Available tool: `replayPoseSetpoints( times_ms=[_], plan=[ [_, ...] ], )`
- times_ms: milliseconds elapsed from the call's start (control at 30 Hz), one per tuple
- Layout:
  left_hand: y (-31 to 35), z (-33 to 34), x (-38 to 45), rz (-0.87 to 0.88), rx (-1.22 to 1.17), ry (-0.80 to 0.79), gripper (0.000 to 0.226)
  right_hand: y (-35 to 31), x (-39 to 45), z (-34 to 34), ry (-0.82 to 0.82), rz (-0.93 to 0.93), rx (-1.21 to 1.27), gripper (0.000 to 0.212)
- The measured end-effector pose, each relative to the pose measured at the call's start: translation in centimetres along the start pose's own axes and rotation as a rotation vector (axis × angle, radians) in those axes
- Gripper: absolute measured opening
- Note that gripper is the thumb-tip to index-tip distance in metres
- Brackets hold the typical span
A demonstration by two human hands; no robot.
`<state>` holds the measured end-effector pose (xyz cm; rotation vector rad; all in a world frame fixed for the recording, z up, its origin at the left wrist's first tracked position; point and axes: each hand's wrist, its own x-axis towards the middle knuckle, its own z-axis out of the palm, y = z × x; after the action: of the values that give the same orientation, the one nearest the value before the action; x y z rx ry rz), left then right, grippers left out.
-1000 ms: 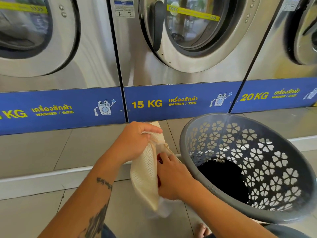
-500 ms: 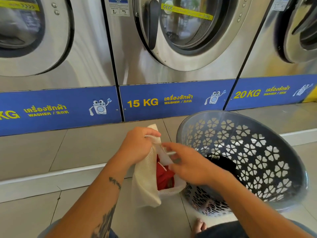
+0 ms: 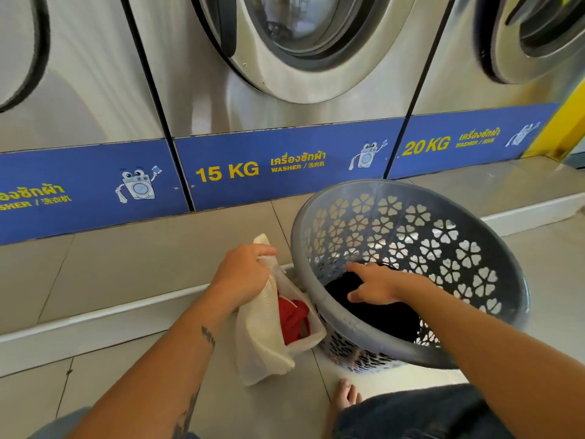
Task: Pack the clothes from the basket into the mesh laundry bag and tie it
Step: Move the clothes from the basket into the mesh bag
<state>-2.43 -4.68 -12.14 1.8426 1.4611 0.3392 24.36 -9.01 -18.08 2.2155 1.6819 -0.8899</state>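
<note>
A cream mesh laundry bag (image 3: 262,340) hangs open above the tiled floor, and my left hand (image 3: 242,275) grips its top edge. Inside the bag lies a red garment (image 3: 292,318). Just to the right stands a grey plastic basket (image 3: 481,248) with flower-shaped holes, tilted toward me. A black garment (image 3: 376,315) lies at its bottom. My right hand (image 3: 376,285) reaches inside the basket over the black garment, fingers stretched out, holding nothing.
Three steel front-loading washers (image 3: 285,58) with blue label strips stand on a raised tiled step (image 3: 126,274) right behind the basket. My bare toes (image 3: 346,394) and knees are at the bottom edge, close to the bag and basket.
My right hand has come out of the bag's mouth, leaving the red garment in it, and moved right into the basket. The left hand has kept its hold on the bag.
</note>
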Motion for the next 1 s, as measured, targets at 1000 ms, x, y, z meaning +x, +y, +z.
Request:
replayPoseSetpoints(
  times_ms=[1000],
  plan=[
    [-0.8,1.4,4.1,0.081,0.149,-0.016,0.045,3.9,13.0,8.9,-0.421,0.131,-0.529,0.056]
  ],
)
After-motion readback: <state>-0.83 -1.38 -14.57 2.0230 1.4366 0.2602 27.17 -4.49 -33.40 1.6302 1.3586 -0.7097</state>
